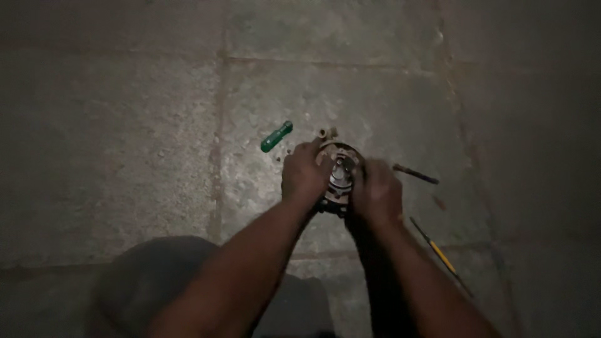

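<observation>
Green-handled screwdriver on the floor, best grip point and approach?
Grip the green-handled screwdriver around the middle of its handle, coming from above. It lies flat and diagonal on the stone floor, clear of the left hand, with bare floor on both long sides.

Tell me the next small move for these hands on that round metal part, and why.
Probably keep the left hand steadying the round metal part on the stone floor while the right hand works at its centre. Both hands already grip its sides, and the green-handled screwdriver and the other tools lie untouched beside it.
</observation>
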Tool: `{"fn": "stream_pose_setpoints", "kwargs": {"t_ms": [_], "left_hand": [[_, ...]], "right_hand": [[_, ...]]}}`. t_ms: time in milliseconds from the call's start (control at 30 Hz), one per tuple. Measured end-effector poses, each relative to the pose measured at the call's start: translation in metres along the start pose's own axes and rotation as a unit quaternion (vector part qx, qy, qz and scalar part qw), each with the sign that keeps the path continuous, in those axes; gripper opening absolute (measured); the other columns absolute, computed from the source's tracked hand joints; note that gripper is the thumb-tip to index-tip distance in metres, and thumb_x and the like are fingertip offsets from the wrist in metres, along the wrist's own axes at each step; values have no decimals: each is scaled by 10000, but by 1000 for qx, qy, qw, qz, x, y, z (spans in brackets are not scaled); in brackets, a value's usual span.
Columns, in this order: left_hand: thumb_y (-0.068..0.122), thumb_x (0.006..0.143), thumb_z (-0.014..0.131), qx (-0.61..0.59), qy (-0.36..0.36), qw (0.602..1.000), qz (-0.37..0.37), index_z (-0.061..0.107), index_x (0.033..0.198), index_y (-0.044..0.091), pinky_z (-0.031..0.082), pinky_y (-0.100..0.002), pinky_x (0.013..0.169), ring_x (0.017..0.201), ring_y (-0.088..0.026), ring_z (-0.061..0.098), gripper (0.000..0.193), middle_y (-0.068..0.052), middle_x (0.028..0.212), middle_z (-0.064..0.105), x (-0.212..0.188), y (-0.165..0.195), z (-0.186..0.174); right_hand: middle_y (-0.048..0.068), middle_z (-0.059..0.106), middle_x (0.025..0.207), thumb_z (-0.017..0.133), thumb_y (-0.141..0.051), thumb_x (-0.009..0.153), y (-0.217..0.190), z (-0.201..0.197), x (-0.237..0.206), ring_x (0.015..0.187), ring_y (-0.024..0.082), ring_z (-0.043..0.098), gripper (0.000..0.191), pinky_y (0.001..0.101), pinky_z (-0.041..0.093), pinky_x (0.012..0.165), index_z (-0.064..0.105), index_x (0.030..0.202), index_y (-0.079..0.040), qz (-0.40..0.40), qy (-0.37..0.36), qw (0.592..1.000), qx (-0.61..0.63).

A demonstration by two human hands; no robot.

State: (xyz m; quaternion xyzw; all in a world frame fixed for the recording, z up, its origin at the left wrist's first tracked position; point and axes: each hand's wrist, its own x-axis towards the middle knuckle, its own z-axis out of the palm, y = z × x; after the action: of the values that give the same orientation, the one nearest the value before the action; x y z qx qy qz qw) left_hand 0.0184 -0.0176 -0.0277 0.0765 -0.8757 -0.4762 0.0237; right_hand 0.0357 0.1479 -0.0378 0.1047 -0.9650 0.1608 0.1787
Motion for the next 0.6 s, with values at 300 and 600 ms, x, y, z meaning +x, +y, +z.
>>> {"fn": "stream_pose_setpoints", "kwargs": {"t_ms": [300, 600], "left_hand": [[351, 891, 686, 4, -15, 999, 42, 677, 1324, 134, 471, -509, 976, 1082, -439, 591, 485, -178, 1226, 682, 4, -1, -4], [371, 871, 709, -23, -37, 998, 48, 702, 1293, 143, 470, -502, 988, 1085, -430, 604, 480, -167, 1217, 692, 10, 3, -7]], "right_hand": [[208, 638, 982, 663, -157, 966, 8, -8, -4, 931, 451, 610, 168, 542, 480, 809, 628, 1067, -28, -24, -25, 999, 25], [202, 635, 944, 655, -164, 937, 0, -19, -26, 908, 441, 619, 148, 549, 483, 823, 633, 1011, -37, -24, -45, 998, 23]]}}
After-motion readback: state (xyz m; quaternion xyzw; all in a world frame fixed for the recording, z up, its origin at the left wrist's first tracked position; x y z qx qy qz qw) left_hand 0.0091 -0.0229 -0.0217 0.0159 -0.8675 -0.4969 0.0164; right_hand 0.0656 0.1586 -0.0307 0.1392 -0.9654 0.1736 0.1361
